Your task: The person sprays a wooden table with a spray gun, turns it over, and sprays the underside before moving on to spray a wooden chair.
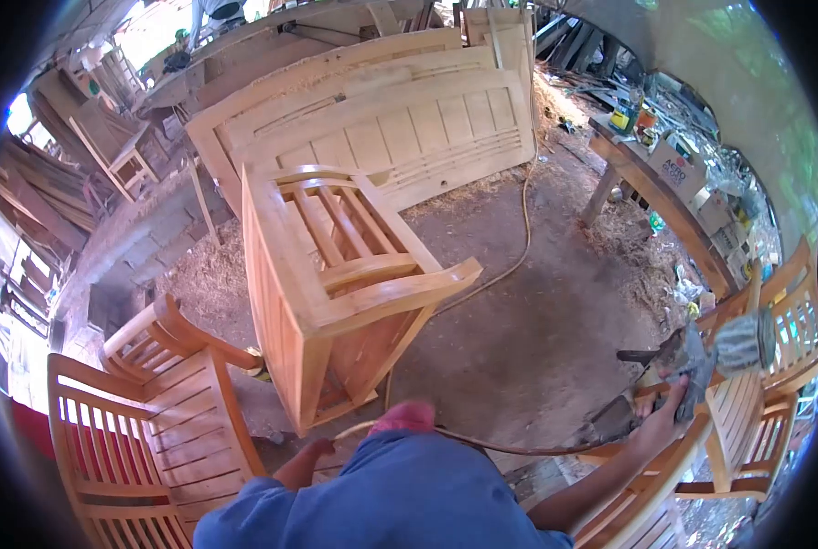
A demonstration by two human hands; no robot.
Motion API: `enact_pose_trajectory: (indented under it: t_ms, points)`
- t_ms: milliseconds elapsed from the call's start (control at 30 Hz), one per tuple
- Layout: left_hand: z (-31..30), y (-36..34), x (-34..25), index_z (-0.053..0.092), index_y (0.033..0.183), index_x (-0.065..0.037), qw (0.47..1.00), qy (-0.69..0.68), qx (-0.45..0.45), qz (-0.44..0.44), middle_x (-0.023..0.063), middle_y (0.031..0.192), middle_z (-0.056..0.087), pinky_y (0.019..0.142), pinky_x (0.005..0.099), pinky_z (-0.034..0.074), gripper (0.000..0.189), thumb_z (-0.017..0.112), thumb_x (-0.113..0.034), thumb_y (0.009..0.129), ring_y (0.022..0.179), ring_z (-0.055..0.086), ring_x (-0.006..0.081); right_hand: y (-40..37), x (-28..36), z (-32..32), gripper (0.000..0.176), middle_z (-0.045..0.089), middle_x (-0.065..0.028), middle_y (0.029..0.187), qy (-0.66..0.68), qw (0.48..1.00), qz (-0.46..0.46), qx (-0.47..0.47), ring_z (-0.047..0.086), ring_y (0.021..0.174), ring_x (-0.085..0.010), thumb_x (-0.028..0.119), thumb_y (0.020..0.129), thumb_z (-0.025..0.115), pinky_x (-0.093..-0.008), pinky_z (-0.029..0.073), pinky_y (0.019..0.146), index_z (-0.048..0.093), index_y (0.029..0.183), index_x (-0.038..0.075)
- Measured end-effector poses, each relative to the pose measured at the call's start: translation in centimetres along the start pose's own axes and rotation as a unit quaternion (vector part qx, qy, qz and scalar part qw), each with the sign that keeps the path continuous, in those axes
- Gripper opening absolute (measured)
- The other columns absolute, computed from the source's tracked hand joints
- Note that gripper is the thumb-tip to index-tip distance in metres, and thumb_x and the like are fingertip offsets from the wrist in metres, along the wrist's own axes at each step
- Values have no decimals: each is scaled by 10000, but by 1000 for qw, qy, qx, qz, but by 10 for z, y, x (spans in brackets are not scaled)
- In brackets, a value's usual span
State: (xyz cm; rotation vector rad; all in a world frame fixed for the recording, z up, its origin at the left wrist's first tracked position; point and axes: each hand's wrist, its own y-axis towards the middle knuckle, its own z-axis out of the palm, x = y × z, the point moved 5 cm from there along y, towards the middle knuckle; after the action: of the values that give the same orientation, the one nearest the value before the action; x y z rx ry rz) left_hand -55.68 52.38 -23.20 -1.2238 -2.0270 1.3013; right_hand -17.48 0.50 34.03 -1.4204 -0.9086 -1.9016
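At the lower middle, my left hand (pixel 317 447) is closed around a thin brown air hose (pixel 519 449), which runs across the front of my body toward the right. Over on the right, my right hand (pixel 667 407) grips what looks like a spray gun (pixel 694 371), grey and smeared. A pale, streaked cup (pixel 744 344) sits beside it; whether they are joined is hard to tell. Ahead of me a bare wooden armchair (pixel 285 293) rests tipped over, its slatted armrest side facing up. Slatted wooden chairs (pixel 738 421) are close to my right hand.
A slatted wooden bench (pixel 194 430) stands at my left. Large carved panels (pixel 409 137) lean at the back. The hose also crosses the dirt floor (pixel 537 320). At right is a rough wooden table (pixel 670 206) with boxes and clutter. Stacked planks (pixel 38 197) lie far left.
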Motion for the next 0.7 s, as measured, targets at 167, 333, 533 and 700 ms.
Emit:
enact_pose_trajectory:
  t_ms: [167, 333, 533, 700]
  points:
    - [-54, 19, -80, 704, 1078, -112, 998, -9, 53, -16, 163, 1092, 679, 871, 454, 510, 429, 618, -420, 791, 1002, 651, 346, 53, -30, -11, 292, 639, -40, 899, -52, 997, -18, -56, 370, 431, -59, 305, 976, 561, -213, 272, 392, 569, 1019, 16]
    - [-82, 56, -147, 704, 1083, -102, 991, -31, 129, -13, 166, 1096, 678, 878, 449, 507, 407, 617, -372, 791, 1012, 651, 336, 120, -71, 31, 292, 615, -21, 861, -80, 995, 15, -55, 353, 439, -53, 320, 987, 537, -206, 260, 387, 573, 1005, 31]
    - [-128, 92, -219, 703, 1089, -91, 973, -104, 206, -7, 169, 1101, 677, 886, 444, 504, 384, 615, -314, 790, 1025, 652, 323, 205, -148, 149, 320, 612, -26, 827, -121, 989, 12, 86, 401, 476, -53, 360, 984, 537, -204, 309, 399, 589, 1016, 46]
    - [-147, 120, -279, 724, 995, -68, 988, -128, 64, -60, 156, 954, 701, 764, 415, 532, 337, 638, -282, 750, 872, 680, 289, 265, -218, 239, 353, 615, -38, 876, -103, 920, -8, 379, 404, 493, -42, 365, 967, 562, -194, 300, 431, 577, 1040, 20]
